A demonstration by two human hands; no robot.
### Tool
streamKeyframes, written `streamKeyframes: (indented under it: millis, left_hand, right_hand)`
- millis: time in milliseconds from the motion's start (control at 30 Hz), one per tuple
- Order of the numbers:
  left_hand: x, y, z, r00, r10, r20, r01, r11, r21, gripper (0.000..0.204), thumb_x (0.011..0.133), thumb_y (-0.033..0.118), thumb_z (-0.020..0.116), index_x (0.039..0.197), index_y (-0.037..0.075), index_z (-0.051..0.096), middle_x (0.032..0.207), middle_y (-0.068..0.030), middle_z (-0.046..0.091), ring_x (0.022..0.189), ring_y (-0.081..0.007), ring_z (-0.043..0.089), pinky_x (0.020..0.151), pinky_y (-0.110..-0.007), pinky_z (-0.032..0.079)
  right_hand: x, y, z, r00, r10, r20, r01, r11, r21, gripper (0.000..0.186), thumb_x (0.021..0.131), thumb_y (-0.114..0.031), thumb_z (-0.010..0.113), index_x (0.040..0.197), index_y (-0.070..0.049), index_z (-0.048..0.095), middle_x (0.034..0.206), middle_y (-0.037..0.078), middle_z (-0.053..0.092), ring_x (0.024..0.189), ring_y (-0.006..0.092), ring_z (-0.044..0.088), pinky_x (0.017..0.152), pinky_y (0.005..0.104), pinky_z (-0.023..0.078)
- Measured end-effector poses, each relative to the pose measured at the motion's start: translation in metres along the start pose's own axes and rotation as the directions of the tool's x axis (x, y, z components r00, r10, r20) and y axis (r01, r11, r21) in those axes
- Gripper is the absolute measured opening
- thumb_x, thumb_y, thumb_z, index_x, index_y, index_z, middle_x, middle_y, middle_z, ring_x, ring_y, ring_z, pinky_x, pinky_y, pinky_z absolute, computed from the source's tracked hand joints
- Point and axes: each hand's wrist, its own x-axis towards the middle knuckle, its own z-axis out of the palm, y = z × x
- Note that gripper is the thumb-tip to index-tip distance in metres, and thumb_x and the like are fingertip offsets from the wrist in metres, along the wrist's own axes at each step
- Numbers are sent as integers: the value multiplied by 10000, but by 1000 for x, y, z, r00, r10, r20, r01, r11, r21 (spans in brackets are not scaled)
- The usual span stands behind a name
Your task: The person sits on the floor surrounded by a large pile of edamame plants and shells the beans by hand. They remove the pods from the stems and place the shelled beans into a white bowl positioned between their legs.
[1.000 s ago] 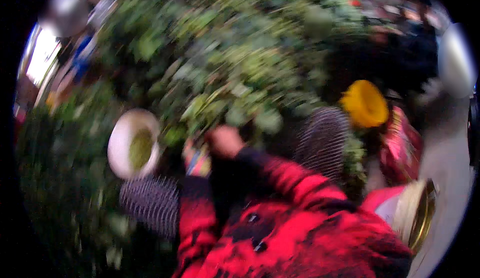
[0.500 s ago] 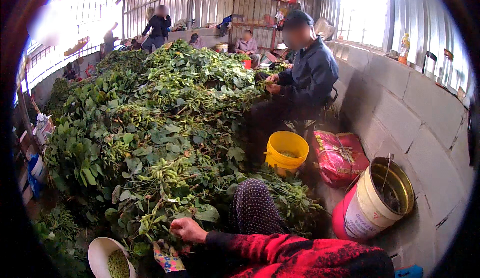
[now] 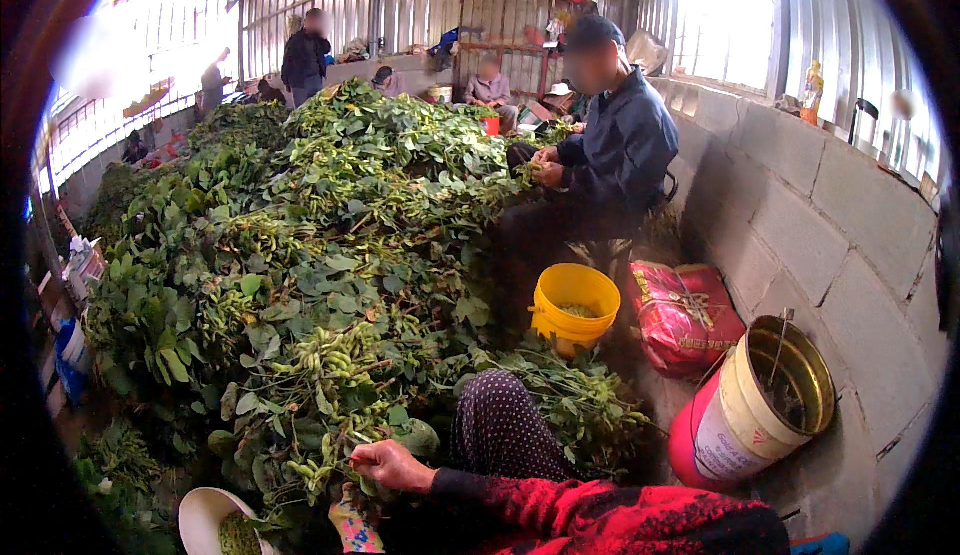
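My right hand [image 3: 395, 466], bare below a red and black sleeve, is closed in a pinch at the near edge of a large heap of green bean plants [image 3: 300, 285]. What it pinches is too small to make out. Just below it, my left hand [image 3: 357, 527] wears a flower-patterned glove; its fingers are partly hidden among leaves and stems. Clusters of green pods [image 3: 335, 357] lie on the plants beyond both hands. Left of the gloved hand, a white bucket [image 3: 203, 517] stands tilted, with picked green pods [image 3: 238, 534] inside.
Beyond my dotted knee [image 3: 503, 425] stands a yellow bucket [image 3: 572, 335] with some pods. A red sack [image 3: 685, 317] and a pink and cream bucket [image 3: 738, 420] line the block wall [image 3: 850, 285]. A co-worker in dark clothes [image 3: 625, 140] sits handling plants; others are farther back.
My right hand has shifted slightly right, and the gloved left hand has moved a little right too. In the background, a standing person has straightened up.
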Motion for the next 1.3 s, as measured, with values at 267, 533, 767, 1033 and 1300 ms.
streamKeyframes:
  millis: [267,533,767,1033,1300]
  left_hand:
    - [4,2,7,1000,21,5,-21,1000,-14,232,846,211,435,1019,63,479,835,-41,529,617,-133,484,516,-257,435]
    - [-25,13,5,925,331,188,-363,617,699,481,754,-77,420,1217,36,349,1064,-69,480,939,-179,484,768,-230,409]
    - [-30,20,15,999,6,37,-5,1000,-20,239,843,280,459,865,56,540,547,32,403,389,-63,323,335,-199,209]
    - [-16,10,32,967,-97,-237,151,964,220,165,742,192,619,837,73,557,528,-11,468,326,-109,362,297,-227,239]
    - [-6,-1,29,977,-83,-198,146,933,329,139,765,206,591,799,77,553,544,0,479,374,-106,410,330,-217,280]
  right_hand:
    - [9,2,-21,968,94,-232,-101,995,-19,104,755,-87,543,830,-21,515,655,99,511,581,154,459,557,275,394]
    - [5,32,-3,911,-53,-409,161,959,234,128,630,77,430,688,-27,477,662,-38,417,623,87,395,544,218,332]
    - [5,3,-26,924,381,-27,-317,804,503,103,730,14,510,796,-8,586,638,-31,530,526,41,453,468,172,354]
    - [17,23,-21,833,543,107,-480,612,629,143,795,-87,477,854,-19,589,684,19,572,480,49,467,382,167,312]
    - [6,26,-5,862,507,7,-439,739,511,95,754,-75,531,828,-39,578,596,-19,512,412,45,396,363,174,271]
